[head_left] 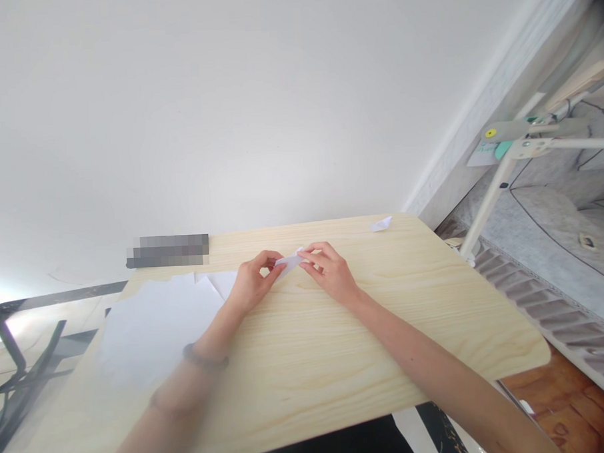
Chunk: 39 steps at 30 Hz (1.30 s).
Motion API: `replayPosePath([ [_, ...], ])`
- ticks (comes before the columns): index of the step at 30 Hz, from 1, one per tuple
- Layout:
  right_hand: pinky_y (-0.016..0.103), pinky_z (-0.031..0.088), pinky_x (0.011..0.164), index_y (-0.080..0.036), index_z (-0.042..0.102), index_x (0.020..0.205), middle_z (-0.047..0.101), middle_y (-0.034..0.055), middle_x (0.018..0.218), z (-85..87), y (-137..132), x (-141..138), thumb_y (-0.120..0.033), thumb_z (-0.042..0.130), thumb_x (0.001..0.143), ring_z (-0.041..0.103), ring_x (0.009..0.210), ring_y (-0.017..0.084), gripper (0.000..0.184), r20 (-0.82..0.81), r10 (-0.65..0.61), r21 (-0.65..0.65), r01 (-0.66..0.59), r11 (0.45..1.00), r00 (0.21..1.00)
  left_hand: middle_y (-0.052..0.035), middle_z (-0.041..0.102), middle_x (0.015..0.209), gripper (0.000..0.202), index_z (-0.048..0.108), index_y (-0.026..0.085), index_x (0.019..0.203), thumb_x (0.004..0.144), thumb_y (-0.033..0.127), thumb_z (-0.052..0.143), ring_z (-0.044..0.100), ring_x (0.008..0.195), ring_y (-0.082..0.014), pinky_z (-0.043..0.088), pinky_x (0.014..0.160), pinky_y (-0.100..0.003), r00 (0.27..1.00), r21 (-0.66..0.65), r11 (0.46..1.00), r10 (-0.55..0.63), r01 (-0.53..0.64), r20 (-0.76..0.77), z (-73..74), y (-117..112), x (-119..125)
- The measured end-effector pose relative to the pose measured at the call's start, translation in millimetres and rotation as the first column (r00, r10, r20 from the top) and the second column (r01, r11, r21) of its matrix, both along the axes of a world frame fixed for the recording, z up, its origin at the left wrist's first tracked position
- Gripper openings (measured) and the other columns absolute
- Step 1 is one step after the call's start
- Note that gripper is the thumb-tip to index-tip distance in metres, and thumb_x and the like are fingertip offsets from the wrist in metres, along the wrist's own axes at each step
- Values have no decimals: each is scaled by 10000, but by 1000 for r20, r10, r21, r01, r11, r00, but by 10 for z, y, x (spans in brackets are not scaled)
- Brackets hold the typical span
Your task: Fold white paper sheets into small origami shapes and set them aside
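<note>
1. Work in hand: a small white paper [289, 261] is held between the two hands, in front of the person and just beyond the middle of the table [308, 366]. Whether its lower edge touches the wood, I cannot tell.
2. Left hand [254, 278]: closed in a pinch, thumb and bent fingers gripping the paper's left end.
3. Right hand [331, 268]: thumb and fingertips drawn together at the paper's other end, gripping it there; the remaining fingers curl loosely.
4. Done, as far as it shows: the held paper is narrow and far smaller than the loose sheets, so I judge that it has already been folded. Its separate creases are too small to make out.
5. Also done, it seems: a folded piece [381, 224] stands apart near the far right corner of the table, with a raised point at its right end. Neither hand touches it.
6. Left over: the paper between the fingers does not look set down or released, so I judge this piece unfinished. How many folds it lacks cannot be told.
7. Unused: white sheets [156, 320] lie flat and overlapping on the table's left side, partly behind the left forearm. They look unfolded, though their number is unclear.
</note>
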State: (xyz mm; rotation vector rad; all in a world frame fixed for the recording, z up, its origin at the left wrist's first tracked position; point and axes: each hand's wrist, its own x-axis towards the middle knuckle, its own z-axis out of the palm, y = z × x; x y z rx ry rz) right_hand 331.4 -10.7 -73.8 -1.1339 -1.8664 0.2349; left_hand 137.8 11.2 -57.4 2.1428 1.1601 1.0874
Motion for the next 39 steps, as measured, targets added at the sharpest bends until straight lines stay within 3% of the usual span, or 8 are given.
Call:
replayPosePath([
  [7, 238, 488, 573, -279, 621, 1001, 471, 45, 1001, -22, 9, 1, -314, 515, 800, 536, 733, 111, 230, -17, -36, -30, 35, 999, 999, -30, 661, 806, 236, 564, 188, 885, 765, 390, 534, 626, 749, -162, 485, 668, -271, 1000, -58, 998, -10, 12, 27, -3, -9, 0],
  [15, 241, 480, 594, -241, 637, 929, 474, 40, 977, -52, 43, 14, -293, 545, 781, 523, 706, 103, 182, -50, -25, -38, 23, 999, 998, -5, 657, 801, 182, 588, 197, 859, 790, 348, 513, 606, 730, -130, 469, 654, -234, 999, 49, 999, -4, 6, -45, -11, -23, 4],
  [22, 247, 462, 621, -211, 639, 839, 497, 42, 948, -41, 46, 15, -272, 499, 810, 527, 710, 107, 155, 13, -5, -35, 6, 999, 1000, -7, 654, 832, 180, 586, 204, 902, 816, 324, 483, 582, 667, -108, 447, 616, -214, 988, 145, 989, -14, 37, -154, -4, -26, -9],
  [31, 290, 480, 737, -225, 653, 808, 514, 54, 1054, -25, 48, 41, -289, 517, 798, 545, 883, 152, 151, -37, 4, -29, -5, 1000, 999, -22, 626, 914, 186, 532, 210, 988, 842, 228, 418, 583, 782, -130, 451, 703, -252, 960, 193, 973, -73, 128, -270, 1, -2, -12],
  [34, 312, 466, 812, -241, 658, 866, 543, 46, 1107, -6, 53, 49, -284, 493, 814, 560, 923, 158, 178, -104, 3, -56, -9, 998, 995, -34, 608, 938, 210, 518, 208, 1014, 837, 194, 407, 576, 819, -140, 456, 726, -269, 951, 195, 969, -89, 151, -298, 18, 1, -11],
  [39, 309, 465, 832, -266, 631, 975, 635, 19, 970, 30, 42, 52, -275, 455, 837, 584, 909, 153, 224, -129, 45, -103, -59, 993, 991, -63, 555, 1087, 272, 479, 209, 1101, 843, 199, 392, 561, 894, -150, 460, 776, -295, 962, 210, 972, -42, 102, -271, 4, 16, -8],
])
